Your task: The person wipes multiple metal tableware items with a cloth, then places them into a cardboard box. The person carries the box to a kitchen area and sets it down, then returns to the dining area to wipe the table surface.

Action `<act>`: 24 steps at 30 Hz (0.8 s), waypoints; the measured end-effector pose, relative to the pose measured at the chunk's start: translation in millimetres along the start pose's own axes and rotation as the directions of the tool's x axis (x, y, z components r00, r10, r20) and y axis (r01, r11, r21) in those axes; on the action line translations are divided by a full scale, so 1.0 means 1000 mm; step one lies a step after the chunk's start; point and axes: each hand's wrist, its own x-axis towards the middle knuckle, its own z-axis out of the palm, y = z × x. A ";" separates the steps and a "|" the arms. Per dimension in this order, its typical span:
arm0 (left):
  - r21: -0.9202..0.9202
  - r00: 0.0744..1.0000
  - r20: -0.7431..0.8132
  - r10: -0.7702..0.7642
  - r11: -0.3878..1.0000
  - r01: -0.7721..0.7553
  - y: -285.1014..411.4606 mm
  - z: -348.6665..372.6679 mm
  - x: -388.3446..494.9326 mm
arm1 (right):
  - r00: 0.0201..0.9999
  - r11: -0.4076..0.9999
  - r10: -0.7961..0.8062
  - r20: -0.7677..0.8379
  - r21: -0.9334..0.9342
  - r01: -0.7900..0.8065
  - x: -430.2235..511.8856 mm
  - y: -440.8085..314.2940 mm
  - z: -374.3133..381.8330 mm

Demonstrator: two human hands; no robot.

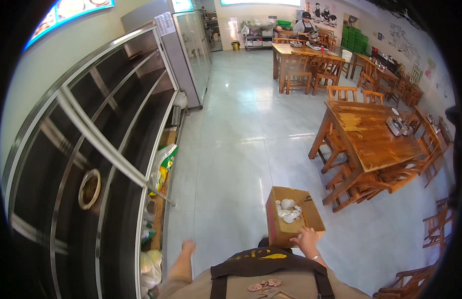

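Note:
My right hand [306, 240] grips the near edge of an open cardboard box [275, 231], with the thumb over the rim. Several crumpled white items [289, 211], perhaps paper or plastic, lie at the bottom of the box. It hangs in front of my body, just ahead of my dark apron [260, 257]. On the other side my left hand [188, 246] is held out over the floor, apart from the box. That hand is blurred, and its fingers are hard to make out; nothing is seen in it.
Along the left runs a glass-fronted display cabinet [141, 175] with a round basket [89, 189] inside and bags [164, 164] on its low ledge. Wooden tables [373, 130] and chairs [333, 147] stand on the right. Tiled floor [231, 168] lies between. A person [305, 28] works at the far table.

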 end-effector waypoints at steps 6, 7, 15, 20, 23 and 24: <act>-0.641 0.817 -0.547 0.185 0.535 -0.550 0.269 -0.209 0.151 | 0.992 0.994 0.098 -0.077 -0.046 -0.102 0.150 0.043 0.021; -0.685 0.835 -0.525 0.162 0.502 -0.528 0.280 -0.206 0.176 | 0.992 0.993 0.093 -0.083 -0.059 -0.098 0.193 0.046 0.019; -0.225 0.923 0.378 0.066 0.974 0.023 0.275 -0.166 0.205 | 0.994 0.997 0.062 0.090 -0.043 -0.059 0.452 0.009 -0.013; -0.286 0.896 0.430 -0.113 0.924 0.254 0.311 -0.206 0.281 | 1.000 0.996 -0.008 0.024 -0.091 0.010 0.628 -0.010 -0.001; -0.311 0.878 0.443 -0.182 0.887 0.341 0.343 -0.247 0.333 | 0.997 0.997 -0.041 0.067 -0.069 0.046 0.732 -0.036 -0.001; -0.313 0.879 0.443 -0.174 0.889 0.334 0.361 -0.264 0.358 | 0.998 0.996 -0.043 0.049 -0.074 0.047 0.760 -0.037 -0.001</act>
